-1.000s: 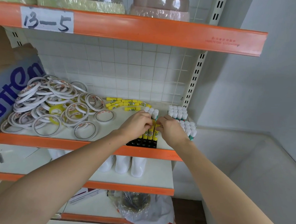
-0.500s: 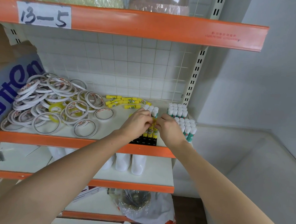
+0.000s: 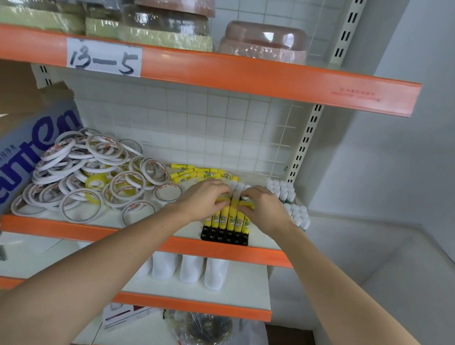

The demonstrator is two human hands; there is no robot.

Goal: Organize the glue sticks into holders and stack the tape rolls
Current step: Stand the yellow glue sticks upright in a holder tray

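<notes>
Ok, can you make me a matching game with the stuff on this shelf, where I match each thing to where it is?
Things:
1. pile of white tape rolls
2. loose yellow glue sticks
3. black plastic holder with holes
4. paper label reading 13-5

Places:
A. on the orange shelf edge above
B. lying flat at the back of the shelf
C. left part of the shelf
D. front edge, below both hands

Pairs: 1-C, 2-B, 3-D, 4-A
</notes>
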